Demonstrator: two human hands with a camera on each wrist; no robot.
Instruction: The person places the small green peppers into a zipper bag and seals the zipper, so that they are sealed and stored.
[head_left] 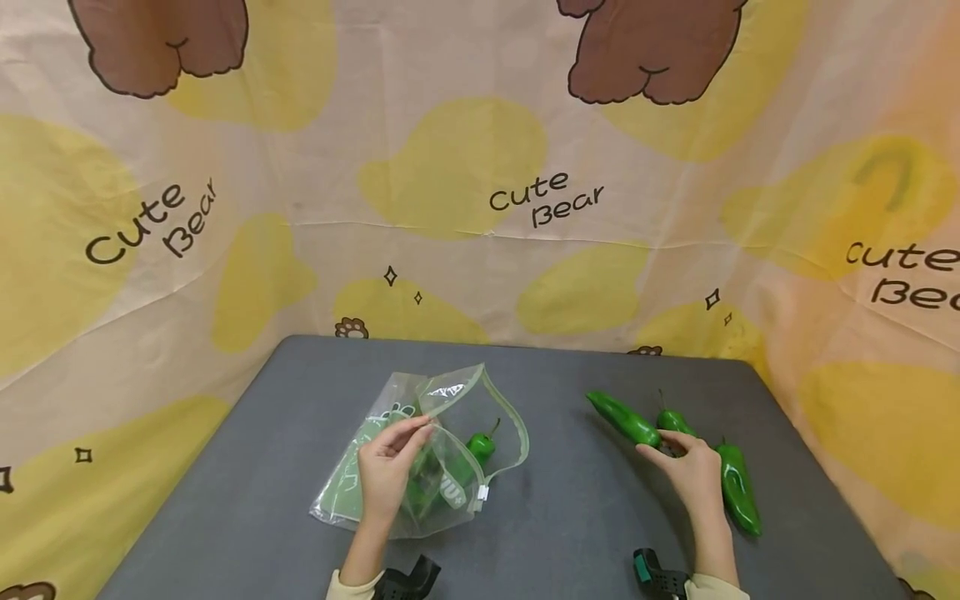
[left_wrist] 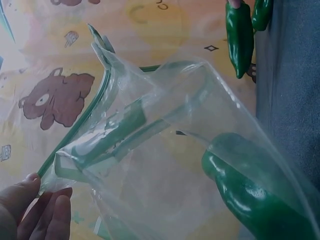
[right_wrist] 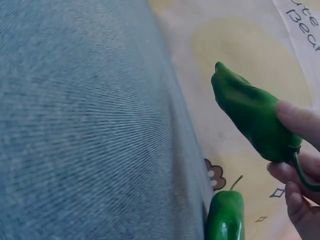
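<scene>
My left hand (head_left: 387,467) pinches the rim of a clear zip bag (head_left: 504,400) with a green edge, and its mouth stands spread apart. Inside the bag lies a green pepper (left_wrist: 255,190), its stem toward the opening. On the right, my right hand (head_left: 693,475) grips another green pepper (right_wrist: 255,115) near its stem end, its tip pointing up and away to the left. Beside that hand, two more green peppers rest on the table: one pepper (head_left: 675,422) just behind it, partly hidden, and one pepper (head_left: 738,492) to its right.
The grey table (head_left: 555,517) carries everything. A white slider (head_left: 482,493) sits at the bag's near right corner. Behind the table hangs a printed cloth (head_left: 450,167) with bears and lettering. Each wrist wears a black camera mount (head_left: 408,579).
</scene>
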